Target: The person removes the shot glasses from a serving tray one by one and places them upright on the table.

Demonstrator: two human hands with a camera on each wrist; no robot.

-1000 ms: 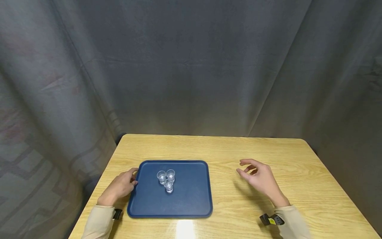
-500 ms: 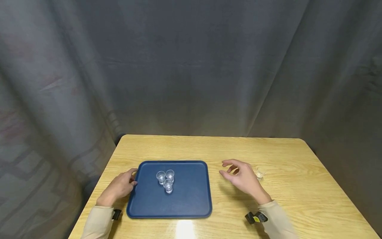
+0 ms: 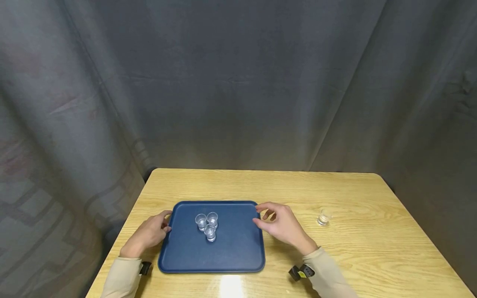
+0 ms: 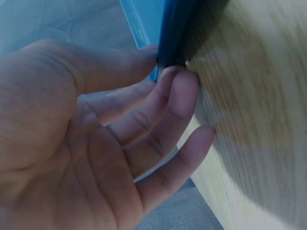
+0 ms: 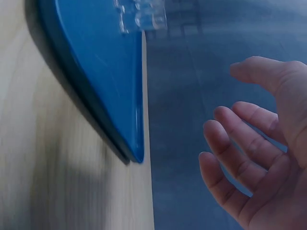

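A blue tray (image 3: pixel 238 248) lies on the table, bearing three small clear glasses (image 3: pixel 210 233) grouped close together. My left hand (image 3: pixel 148 232) pinches the tray's left rim. In the left wrist view, the thumb (image 4: pixel 120 64) is on one side of the tray edge (image 4: pixel 170 33) and the fingertips meet the other side. Held over the tray's right edge, my right hand (image 3: pixel 281 223) has its thumb and fingers apart with nothing between them. In the right wrist view, that hand (image 5: pixel 268 158) is clear of the tray (image 5: pixel 105 62).
Another small clear glass (image 3: pixel 323 217) stands alone on the wooden table (image 3: pixel 365 240), right of my right hand. A grey curtain (image 3: pixel 238 103) hangs behind the table's far edge and along the sides.
My right hand has moved left from the table's right part to the tray's right edge. The lone glass, hidden at first, now shows behind it. My left hand stays at the tray.
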